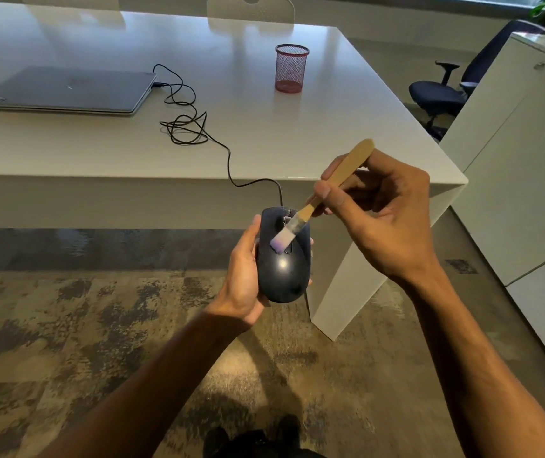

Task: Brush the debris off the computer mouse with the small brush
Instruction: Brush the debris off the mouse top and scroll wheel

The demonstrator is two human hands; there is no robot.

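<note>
My left hand [243, 276] grips a black wired computer mouse [282, 269] from its left side and underneath, holding it in the air in front of the table edge. My right hand [380, 213] pinches the wooden handle of a small brush [337, 180]. The brush slants down to the left, and its pale bristles touch the top of the mouse near the scroll wheel. The mouse's black cable [195, 127] runs up onto the table in a loose tangle.
A white table [264, 133] carries a closed grey laptop [66, 90] at the left, where the cable ends, and a red mesh pen cup [290, 68]. A black office chair [442, 94] and white cabinets [512, 160] stand to the right. Patterned carpet lies below.
</note>
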